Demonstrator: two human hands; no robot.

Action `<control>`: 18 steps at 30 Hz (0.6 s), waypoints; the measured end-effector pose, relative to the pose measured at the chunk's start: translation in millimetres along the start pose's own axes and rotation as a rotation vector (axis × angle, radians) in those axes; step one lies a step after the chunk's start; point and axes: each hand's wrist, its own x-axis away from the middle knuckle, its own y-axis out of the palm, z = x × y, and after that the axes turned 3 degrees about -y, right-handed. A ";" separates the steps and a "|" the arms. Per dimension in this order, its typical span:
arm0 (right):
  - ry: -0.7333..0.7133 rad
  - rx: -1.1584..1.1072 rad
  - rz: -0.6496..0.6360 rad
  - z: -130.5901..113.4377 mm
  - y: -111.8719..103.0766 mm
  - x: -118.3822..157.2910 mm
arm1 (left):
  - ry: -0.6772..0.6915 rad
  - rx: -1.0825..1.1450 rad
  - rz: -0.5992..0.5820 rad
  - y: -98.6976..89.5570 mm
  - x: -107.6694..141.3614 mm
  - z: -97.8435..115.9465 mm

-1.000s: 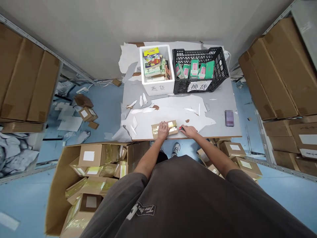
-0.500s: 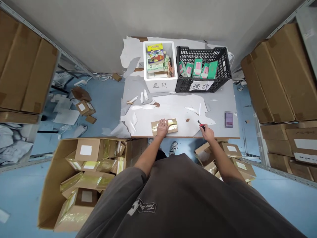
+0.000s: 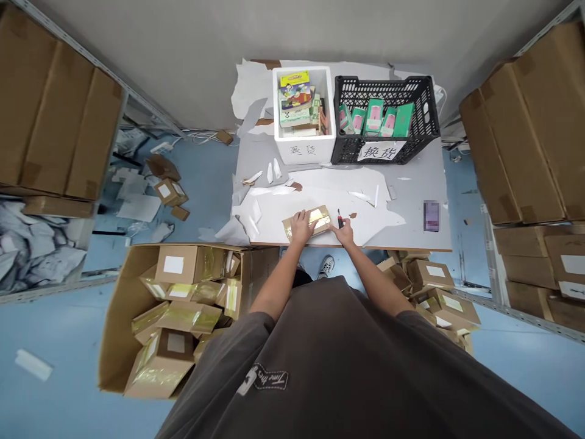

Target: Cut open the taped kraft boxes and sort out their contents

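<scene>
A small flat cardboard box (image 3: 322, 214) with shiny tape and a white label lies at a slant near the table's front edge. Over its left part is my left hand (image 3: 300, 228), fingers on top and thumb to the right, holding it against the table. At the box's right end, my right hand (image 3: 343, 233) is closed around a red and black utility knife (image 3: 340, 221), whose tip points away from me. My right fingertips are close to the box's end; whether they touch it I cannot tell.
At the table's back stand a white foam box (image 3: 303, 150) of packets and a black crate (image 3: 386, 157) with several green boxes. Paper scraps (image 3: 363, 196) litter the table (image 3: 411, 241). A phone (image 3: 431, 216) lies right. A large carton (image 3: 112, 329) of parcels stands left.
My right hand has moved left with the knife, up to the box's right end. The box has turned slightly, its right end now farther from me. The whole view has shifted a little.
</scene>
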 end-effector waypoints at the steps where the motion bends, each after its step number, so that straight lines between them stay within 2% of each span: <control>1: 0.005 -0.002 0.018 -7.7 3.3 -7.7 | -0.029 -0.011 -0.001 -1.1 3.9 -1.7; 4: -0.009 -0.016 0.049 -39.6 12.7 -35.4 | -0.101 -0.038 -0.005 2.0 21.9 -1.5; 7: -0.053 -0.021 0.049 -73.2 19.7 -60.6 | -0.115 -0.034 -0.006 7.5 39.1 4.8; 10: -0.113 0.006 0.039 -87.9 15.9 -71.4 | -0.097 -0.053 -0.010 2.3 44.6 5.2; 12: -0.138 0.000 0.046 -81.5 7.5 -66.5 | 0.033 -0.074 -0.055 -8.5 40.7 -1.0; 16: -0.160 -0.012 0.027 -42.5 -7.5 -31.2 | 0.507 -0.089 -0.335 -31.2 19.9 -18.0; 18: -0.162 0.029 -0.041 -22.1 -9.5 -10.9 | 0.620 -0.075 -0.406 -37.4 5.8 -22.1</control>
